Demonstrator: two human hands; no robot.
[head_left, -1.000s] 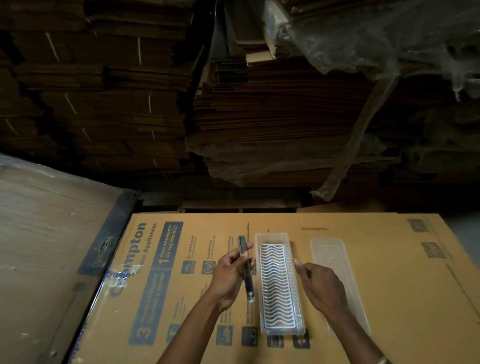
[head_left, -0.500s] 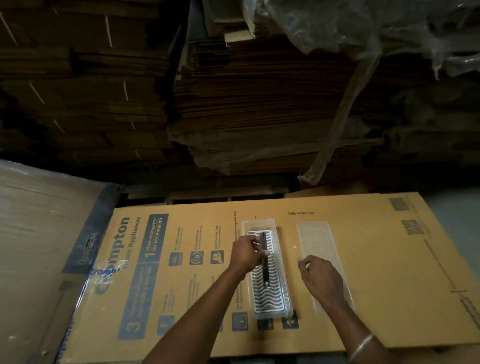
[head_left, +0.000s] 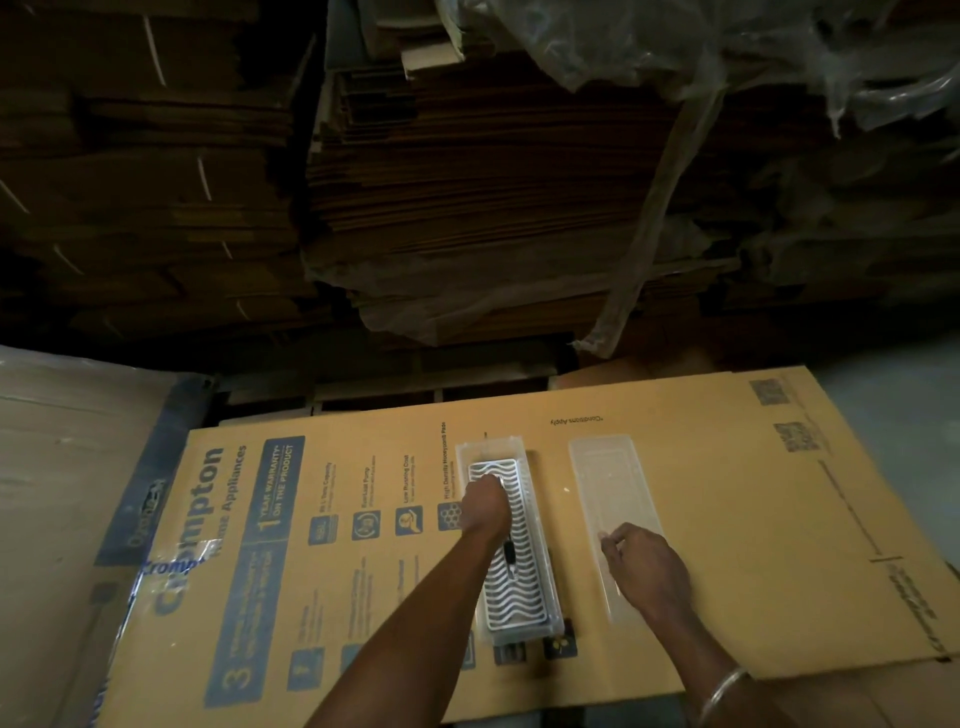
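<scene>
The slim dark pen (head_left: 509, 558) shows only its near part: a thin black barrel with a small pale glint at the end, while the rest is hidden under the left hand (head_left: 485, 506). It lies inside the long clear plastic box (head_left: 536, 519), on that box's white insert with a wavy ribbed pattern (head_left: 519, 603), and sits left of the box's middle line. The pen's long axis runs along the length of the box, from the far end toward the person, leaning only slightly off that line. Its visible end points at the near end of the box. The left hand hovers over the far half of the box with its fingers curled down around the pen's hidden upper part. The grip itself is covered by the back of the hand. Just right of the box, and parallel to it, lies a flat clear plastic lid (head_left: 608, 478) of the same long shape. The right hand (head_left: 647, 569) rests on the lid's near half with its fingers bent and their tips at the edge nearest the box; whether they pinch that edge cannot be told. A thin metal bangle (head_left: 722, 688) circles that wrist. Under the box spreads a flattened yellow-brown cardboard carton with blue print (head_left: 727, 519). Beyond the box's far end rise dark stacks of flattened cardboard (head_left: 493, 182), partly draped in clear plastic wrap (head_left: 675, 47).
</scene>
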